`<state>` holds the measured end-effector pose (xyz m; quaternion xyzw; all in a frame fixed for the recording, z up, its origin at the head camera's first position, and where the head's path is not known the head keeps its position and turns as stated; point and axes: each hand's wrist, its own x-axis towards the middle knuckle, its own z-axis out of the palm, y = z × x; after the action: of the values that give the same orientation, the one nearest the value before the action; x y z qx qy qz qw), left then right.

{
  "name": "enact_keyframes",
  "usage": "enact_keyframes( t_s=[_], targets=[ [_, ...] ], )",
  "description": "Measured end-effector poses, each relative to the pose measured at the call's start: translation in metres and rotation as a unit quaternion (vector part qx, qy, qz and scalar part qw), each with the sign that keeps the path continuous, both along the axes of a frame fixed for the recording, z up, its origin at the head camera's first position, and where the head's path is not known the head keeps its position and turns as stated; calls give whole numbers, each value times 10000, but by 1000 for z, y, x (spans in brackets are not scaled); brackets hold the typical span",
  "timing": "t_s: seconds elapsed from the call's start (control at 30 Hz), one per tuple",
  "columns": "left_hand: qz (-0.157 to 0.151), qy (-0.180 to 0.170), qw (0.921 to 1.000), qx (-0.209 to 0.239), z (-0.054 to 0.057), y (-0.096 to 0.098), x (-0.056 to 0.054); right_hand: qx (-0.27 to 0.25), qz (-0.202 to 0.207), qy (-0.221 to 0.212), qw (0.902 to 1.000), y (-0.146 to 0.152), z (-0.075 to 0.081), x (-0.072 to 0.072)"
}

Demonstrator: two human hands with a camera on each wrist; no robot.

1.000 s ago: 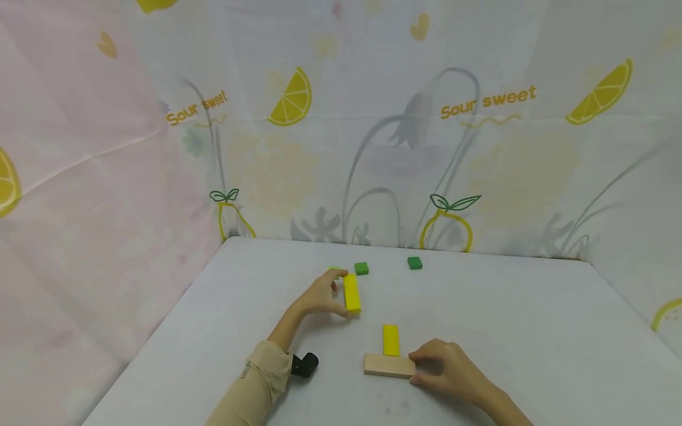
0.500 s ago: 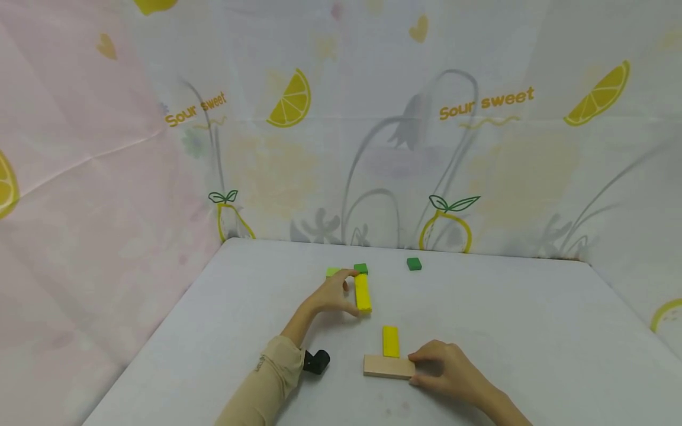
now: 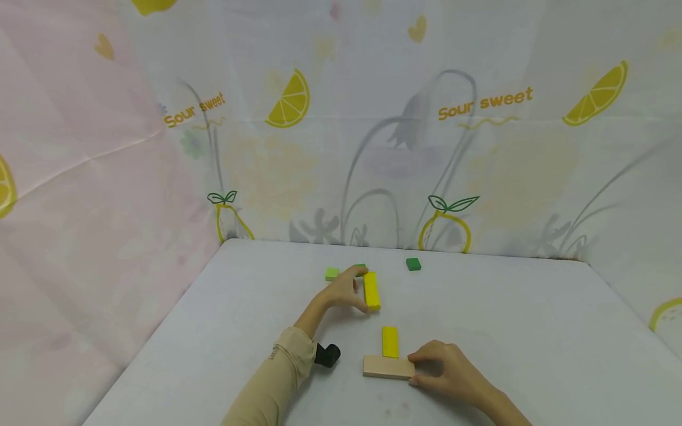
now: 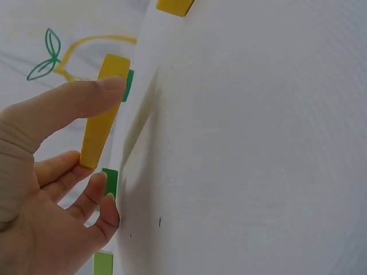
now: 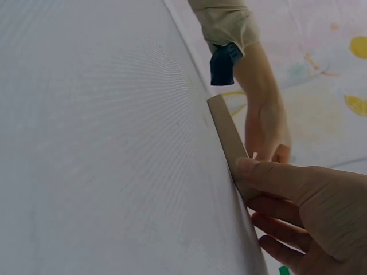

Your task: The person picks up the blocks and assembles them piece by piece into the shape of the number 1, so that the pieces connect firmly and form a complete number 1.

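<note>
A yellow block (image 3: 372,291) is pinched lengthwise between the thumb and fingers of my left hand (image 3: 341,291); in the left wrist view this yellow block (image 4: 106,117) is raised off the table, with a shadow beside it. My right hand (image 3: 450,373) grips the right end of a plain wooden block (image 3: 388,367), which lies crosswise on the table. Behind the wooden block, a second yellow block (image 3: 390,342) points away from it, its near end at the wooden block's back edge. In the right wrist view, my thumb and fingers hold the wooden block (image 5: 226,137) by one end.
Beyond my left hand lie a light green block (image 3: 331,274) and a green block (image 3: 360,267), the latter partly hidden by the fingers. Another green block (image 3: 413,264) lies farther right. A printed cloth (image 3: 341,148) hangs behind the white table (image 3: 506,331).
My left hand has carried the yellow block to the right, uncovering the light green block and partly covering a green one. The right hand and the wooden block have stayed in place.
</note>
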<state>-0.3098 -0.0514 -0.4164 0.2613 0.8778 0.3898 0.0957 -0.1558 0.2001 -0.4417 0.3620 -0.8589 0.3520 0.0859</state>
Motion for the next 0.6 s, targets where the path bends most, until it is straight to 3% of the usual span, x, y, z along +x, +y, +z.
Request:
enact_keyframes(
  t_s=[0.23,0.6],
  targets=[
    [-47,-80,10000,5,-2,9,-3,75,-30,-91,9999,0,4,0],
    [-245,-195,9989,-335,-7,15,-6,106,-77,-119,9998,-1,4,1]
  ],
)
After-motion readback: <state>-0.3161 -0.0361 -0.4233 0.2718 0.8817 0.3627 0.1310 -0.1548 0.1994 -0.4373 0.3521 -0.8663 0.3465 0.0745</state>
